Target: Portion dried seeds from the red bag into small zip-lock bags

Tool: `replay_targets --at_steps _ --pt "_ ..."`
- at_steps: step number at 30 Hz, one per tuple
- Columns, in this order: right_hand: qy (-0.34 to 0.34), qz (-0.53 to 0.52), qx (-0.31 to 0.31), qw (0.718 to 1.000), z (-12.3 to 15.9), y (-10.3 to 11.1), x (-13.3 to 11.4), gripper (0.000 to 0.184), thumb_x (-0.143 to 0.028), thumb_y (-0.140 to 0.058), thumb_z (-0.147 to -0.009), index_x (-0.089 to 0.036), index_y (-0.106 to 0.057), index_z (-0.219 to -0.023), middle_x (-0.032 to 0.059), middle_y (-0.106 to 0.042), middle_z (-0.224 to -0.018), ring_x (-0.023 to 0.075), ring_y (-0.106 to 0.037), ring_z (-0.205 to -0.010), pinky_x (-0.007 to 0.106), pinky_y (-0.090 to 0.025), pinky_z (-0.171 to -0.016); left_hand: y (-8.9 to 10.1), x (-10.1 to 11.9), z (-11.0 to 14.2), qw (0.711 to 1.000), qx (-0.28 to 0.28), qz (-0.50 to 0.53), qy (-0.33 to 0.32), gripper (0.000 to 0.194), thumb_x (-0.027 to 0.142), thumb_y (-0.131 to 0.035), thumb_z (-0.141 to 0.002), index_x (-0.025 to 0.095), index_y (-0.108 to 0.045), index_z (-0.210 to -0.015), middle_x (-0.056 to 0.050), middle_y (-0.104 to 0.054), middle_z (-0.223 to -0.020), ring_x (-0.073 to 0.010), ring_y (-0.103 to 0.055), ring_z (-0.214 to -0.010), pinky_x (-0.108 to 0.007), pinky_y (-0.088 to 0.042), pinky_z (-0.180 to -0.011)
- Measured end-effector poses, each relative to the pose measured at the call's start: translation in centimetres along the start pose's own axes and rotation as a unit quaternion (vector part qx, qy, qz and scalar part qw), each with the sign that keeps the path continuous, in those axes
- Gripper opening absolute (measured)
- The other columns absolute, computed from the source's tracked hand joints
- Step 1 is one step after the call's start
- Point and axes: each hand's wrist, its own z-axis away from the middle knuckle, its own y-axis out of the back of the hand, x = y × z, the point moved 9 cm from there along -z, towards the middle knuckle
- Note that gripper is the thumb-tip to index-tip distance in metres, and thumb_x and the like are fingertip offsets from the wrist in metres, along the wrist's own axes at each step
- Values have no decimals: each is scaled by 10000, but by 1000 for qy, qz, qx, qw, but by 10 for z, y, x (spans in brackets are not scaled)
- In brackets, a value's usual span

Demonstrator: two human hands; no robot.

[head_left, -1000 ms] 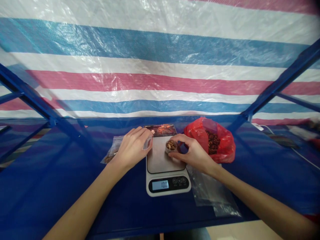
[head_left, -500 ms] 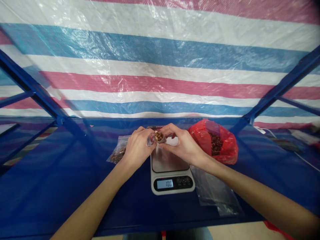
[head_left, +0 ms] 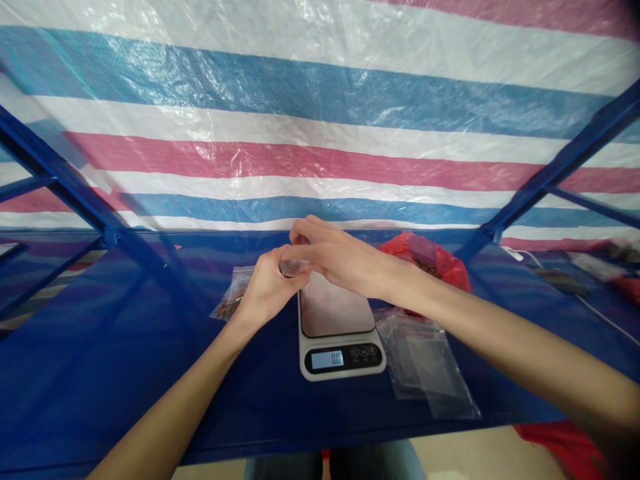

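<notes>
Close together above the back left of a kitchen scale [head_left: 336, 313], my two hands meet over a piece of clear plastic [head_left: 294, 268] that looks like the mouth of a small bag. My left hand [head_left: 270, 283] pinches it from the left, thumb toward the scale. Turned over above it, my right hand [head_left: 333, 257] has its fingers curled around a small clear cup, which it mostly hides. Whether the brown kernels are still in the cup is hidden too. The display reads 0.0, and the steel plate is bare where it shows.
A zip bag with brown pieces [head_left: 233, 300] lies left of my left hand. Right of the scale are flat clear zip bags [head_left: 425, 363], and behind them a red plastic bag [head_left: 407, 247] partly covered by my right forearm. Blue frame bars [head_left: 540, 180] rise at both sides.
The cup of brown kernels, upright between both hands before, is now tipped and hidden as my right hand has turned over toward the left. The scale's reading went from 10.0 to 0.0.
</notes>
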Motion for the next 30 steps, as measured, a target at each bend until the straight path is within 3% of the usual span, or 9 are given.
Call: replay_targets --at_steps 3,6,10,13,16,19,23,26,30 --pt "19 6 -6 1000 -7 13 0 311 -10 -492 -967 -203 -731 -1019 86 -615 -1090 251 -539 -1038 397 -453 -884 -1 -3 -1 996 -3 92 20 192 281 -815 -762 176 -743 -907 -25 -772 -866 -202 -708 -793 -299 -558 -737" --pt "-23 -4 40 999 1 34 13 200 -112 -636 -966 -194 -746 -1112 103 -668 -1158 275 -601 -1091 427 -488 -933 -1 -4 0 991 -10 132 34 199 311 -828 -794 182 -723 -904 -23 -768 -868 -174 -706 -790 -264 -543 -723" --pt "-135 -33 128 982 51 50 42 352 -268 -696 -992 -224 -692 -1341 100 -736 -1262 290 -691 -1134 448 -533 -999 -5 -3 2 978 -54 192 55 295 359 -782 -886 220 -617 -1086 6 -763 -805 -126 -654 -645 -214 -468 -605" --pt "-212 -55 147 965 106 36 57 417 -306 -571 -1071 -302 -602 -1487 75 -688 -1439 298 -658 -1292 504 -505 -1111 -7 -4 4 966 -60 243 69 324 392 -765 -922 240 -514 -1059 -27 -811 -868 -141 -701 -696 -219 -502 -646" --pt "-274 -76 143 948 156 12 67 291 -334 -582 -1065 -293 -690 -1332 75 -748 -1327 294 -708 -1217 498 -555 -1069 -11 -11 7 956 -56 266 112 341 431 -813 -882 203 -567 -947 -101 -834 -965 -165 -740 -732 -230 -538 -640" --pt "-296 -84 149 940 184 -9 71 167 -352 -652 -1021 -281 -737 -1147 87 -788 -1192 309 -751 -1110 496 -613 -975 -8 -21 9 945 -12 287 157 404 447 -904 -772 158 -669 -928 -140 -830 -953 -232 -776 -750 -280 -600 -599" --pt "-256 -46 121 958 186 -29 68 113 -299 -657 -1017 -269 -766 -1023 98 -796 -1147 314 -733 -1124 537 -598 -984 2 -27 11 935 65 302 175 496 514 -903 -748 153 -692 -1014 -96 -813 -842 -224 -737 -569 -306 -604 -474" --pt "-247 -10 71 966 182 -37 71 128 -269 -656 -1019 -243 -770 -966 110 -775 -1175 305 -709 -1130 535 -571 -989 4 -22 9 944 73 287 144 467 523 -883 -772 192 -628 -981 -17 -752 -692 -176 -662 -449 -250 -541 -400" --pt "-262 5 98 960 175 -14 72 100 -336 -720 -985 -240 -749 -992 115 -741 -1250 333 -667 -1189 547 -506 -1044 -5 -14 10 951 34 284 117 468 502 -866 -806 248 -517 -988 48 -695 -625 -165 -644 -449 -256 -558 -435"
